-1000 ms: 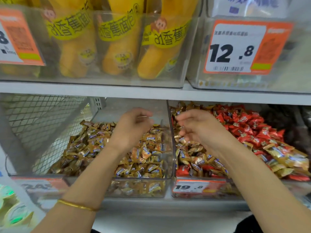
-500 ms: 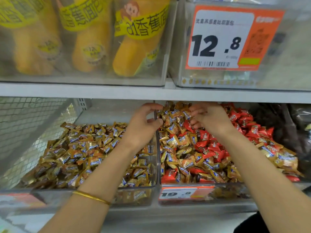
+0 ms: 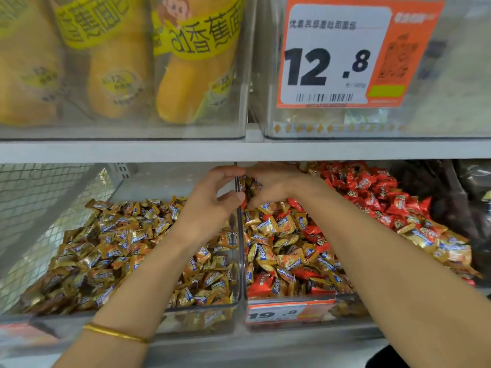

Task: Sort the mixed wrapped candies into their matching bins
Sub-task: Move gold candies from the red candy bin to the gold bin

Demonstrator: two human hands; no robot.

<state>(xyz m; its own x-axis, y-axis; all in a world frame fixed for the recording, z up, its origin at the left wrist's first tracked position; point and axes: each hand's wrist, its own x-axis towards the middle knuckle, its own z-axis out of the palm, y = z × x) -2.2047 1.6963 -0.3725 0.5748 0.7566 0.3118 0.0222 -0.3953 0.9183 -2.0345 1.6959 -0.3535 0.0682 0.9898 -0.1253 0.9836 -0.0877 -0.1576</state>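
A pale grey shelf board (image 3: 132,151) runs just above the spot where the left hand (image 3: 210,205) and right hand (image 3: 276,187) meet. Higher up, clear tubs (image 3: 119,132) hold yellow banana-bread packs (image 3: 186,75) to the upper left, and an orange price tag (image 3: 345,51) reading 12.8 hangs to the upper right. Well left of the grip stands white wire mesh (image 3: 39,208). Below it is a 19.8 tag (image 3: 279,313).

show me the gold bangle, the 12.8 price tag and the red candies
thin gold bangle (image 3: 117,333): head view, middle of band
orange-and-white 12.8 price tag (image 3: 356,43): head view, white number panel
red wrapped candies (image 3: 372,192): head view, pile's middle
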